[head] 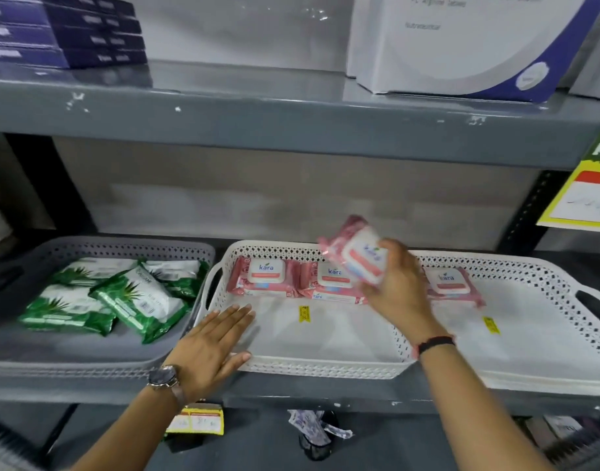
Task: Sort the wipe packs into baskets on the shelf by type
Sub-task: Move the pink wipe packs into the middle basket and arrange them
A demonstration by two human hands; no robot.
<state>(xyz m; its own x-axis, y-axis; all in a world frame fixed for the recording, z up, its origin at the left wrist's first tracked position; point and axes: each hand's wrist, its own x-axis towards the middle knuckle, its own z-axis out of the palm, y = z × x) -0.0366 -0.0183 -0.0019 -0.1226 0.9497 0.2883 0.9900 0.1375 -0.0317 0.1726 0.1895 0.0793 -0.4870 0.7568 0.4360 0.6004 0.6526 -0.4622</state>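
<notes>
A pink Kara wipe pack (358,254) is up in the air, tilted and a little blurred, gripped in the right hand (398,287) with fingers curled round its white lid, where "kara" reads in blue. Straight below that hand, two more pink Kara packs (264,278) (330,282) lie flat side by side along the back of the white perforated basket (319,367), and a third (449,283) lies just beyond the hand in a second white basket (563,300). Small yellow stickers (304,314) sit on the basket floors (their print is too small to read). The left hand (211,345) is spread flat, palm down, holding nothing, resting on the near left corner of the first white basket; a wristwatch (164,377) is on that wrist. Further out past the left hand, a grey basket (87,365) holds green aloe-printed wipe packs (138,300), lettering blurred. On the shelf above, dark blue boxes (63,32) and a white carton (461,45).
</notes>
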